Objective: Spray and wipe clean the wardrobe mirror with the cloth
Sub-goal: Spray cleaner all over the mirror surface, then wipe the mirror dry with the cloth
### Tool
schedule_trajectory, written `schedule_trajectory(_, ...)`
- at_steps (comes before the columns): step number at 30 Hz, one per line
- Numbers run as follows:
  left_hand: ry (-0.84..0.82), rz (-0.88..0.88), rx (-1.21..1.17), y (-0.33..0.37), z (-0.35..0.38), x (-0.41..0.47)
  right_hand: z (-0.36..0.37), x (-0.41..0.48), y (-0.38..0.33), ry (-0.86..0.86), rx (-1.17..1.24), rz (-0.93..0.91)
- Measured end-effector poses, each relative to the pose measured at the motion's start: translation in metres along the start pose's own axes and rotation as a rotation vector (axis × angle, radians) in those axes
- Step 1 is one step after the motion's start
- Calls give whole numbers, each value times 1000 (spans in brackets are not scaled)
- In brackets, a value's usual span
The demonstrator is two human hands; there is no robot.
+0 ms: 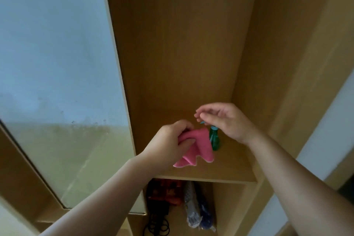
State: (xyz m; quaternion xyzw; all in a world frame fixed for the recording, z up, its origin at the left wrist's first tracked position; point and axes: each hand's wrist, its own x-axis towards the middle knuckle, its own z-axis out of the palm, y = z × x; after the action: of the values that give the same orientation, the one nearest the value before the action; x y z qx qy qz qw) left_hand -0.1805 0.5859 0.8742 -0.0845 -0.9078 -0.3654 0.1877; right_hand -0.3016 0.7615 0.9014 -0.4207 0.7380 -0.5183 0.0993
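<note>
Our 2 bare forearms stretch forward and up. Our left hand [172,141] curls its fingers round a pink cloth [203,145]. Our right hand [220,120] hangs palm-down, wrist bent, fingers loosely curled, its grip unclear.

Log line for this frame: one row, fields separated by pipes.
left hand: grips pink cloth | right hand: over spray bottle top, grip unclear | spray bottle: upright on shelf | mirror: droplets visible

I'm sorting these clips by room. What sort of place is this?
Likely a bedroom at home, at an open wooden wardrobe: a tall mirror beside it, a shelf holding a spray bottle, and bagged things stored in the compartment below.
</note>
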Motion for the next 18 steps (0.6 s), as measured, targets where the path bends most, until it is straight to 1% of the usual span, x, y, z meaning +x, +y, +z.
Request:
schedule_trajectory(3, 42, 67, -33, 6, -27, -19, 14, -16, -25, -60, 32, -21)
schedule_trajectory(6, 68, 84, -63, 6, -63, -45, 42, -28, -54, -74, 76, -28)
schedule_trajectory(9, 92, 95, -90, 1, -106, -75, 93, -33, -83, -63, 9, -27)
schedule_trajectory(12, 95, 126, -86, -7, -146, -105, 147, -36, -111, 31, 32, -28)
schedule_trajectory(15, 168, 102, -67, -17, -175, -126, 184, -40, -145, 139, 106, -12)
schedule_trajectory(18, 230, 59, -50, -18, -187, -140, 204, -42, -176, 202, 19, -14)
